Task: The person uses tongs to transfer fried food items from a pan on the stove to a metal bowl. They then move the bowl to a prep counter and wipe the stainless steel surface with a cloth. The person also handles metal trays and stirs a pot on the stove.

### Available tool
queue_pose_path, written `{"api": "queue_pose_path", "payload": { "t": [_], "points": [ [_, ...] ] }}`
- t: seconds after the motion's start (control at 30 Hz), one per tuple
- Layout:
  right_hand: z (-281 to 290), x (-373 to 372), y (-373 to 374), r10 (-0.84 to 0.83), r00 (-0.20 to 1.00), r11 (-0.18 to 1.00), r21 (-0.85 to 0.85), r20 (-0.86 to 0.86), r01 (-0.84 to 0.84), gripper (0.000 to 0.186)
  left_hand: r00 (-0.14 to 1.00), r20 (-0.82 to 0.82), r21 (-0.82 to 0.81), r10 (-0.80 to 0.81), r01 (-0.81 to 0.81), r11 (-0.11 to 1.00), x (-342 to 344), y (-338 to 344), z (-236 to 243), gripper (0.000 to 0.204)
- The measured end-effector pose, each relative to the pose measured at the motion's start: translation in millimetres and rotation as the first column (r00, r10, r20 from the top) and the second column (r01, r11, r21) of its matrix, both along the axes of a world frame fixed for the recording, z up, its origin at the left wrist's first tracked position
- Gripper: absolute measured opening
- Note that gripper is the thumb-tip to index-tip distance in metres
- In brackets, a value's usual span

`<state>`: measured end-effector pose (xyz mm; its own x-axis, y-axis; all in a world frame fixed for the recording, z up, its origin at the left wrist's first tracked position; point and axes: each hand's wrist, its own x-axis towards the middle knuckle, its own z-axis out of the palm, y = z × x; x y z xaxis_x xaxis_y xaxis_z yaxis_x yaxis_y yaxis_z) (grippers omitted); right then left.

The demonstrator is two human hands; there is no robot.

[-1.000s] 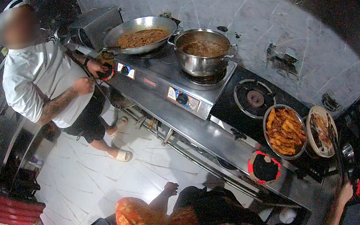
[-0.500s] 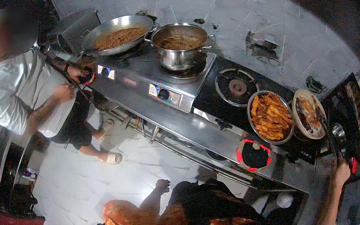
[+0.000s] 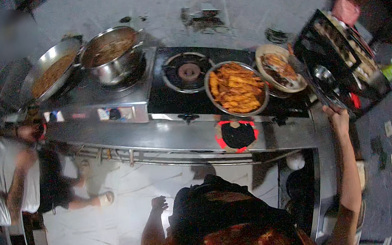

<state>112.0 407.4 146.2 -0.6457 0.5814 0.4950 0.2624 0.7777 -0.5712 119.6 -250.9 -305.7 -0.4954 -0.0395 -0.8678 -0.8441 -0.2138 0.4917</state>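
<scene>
From the wearer's head, one fisheye view faces down over the nearby counter and floor

Seeing 1 metal wok just left of 1 stainless-steel stockpot on the metal stove. Noticing 1 steel bowl and, just right of it, 1 cream bowl on the black cooktop. Spotting 1 black, red-edged pad on the steel counter.
</scene>
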Motion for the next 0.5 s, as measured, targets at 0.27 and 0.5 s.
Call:
{"api": "queue_pose_path", "payload": {
  "t": [0.27,0.5],
  "points": [
    [63,25,-144,0.147,0.908,0.976,-0.207,0.392,-0.069,0.018,0.995,-0.003,0.181,-0.101,0.100,0.978,-12,-23,-34,0.026],
    [76,-8,-214,0.173,0.899,0.908,0.288,0.403,-0.304,0.022,0.989,0.036,0.088,-0.141,0.137,0.987,-36,-12,-21,0.019]
  ]
}}
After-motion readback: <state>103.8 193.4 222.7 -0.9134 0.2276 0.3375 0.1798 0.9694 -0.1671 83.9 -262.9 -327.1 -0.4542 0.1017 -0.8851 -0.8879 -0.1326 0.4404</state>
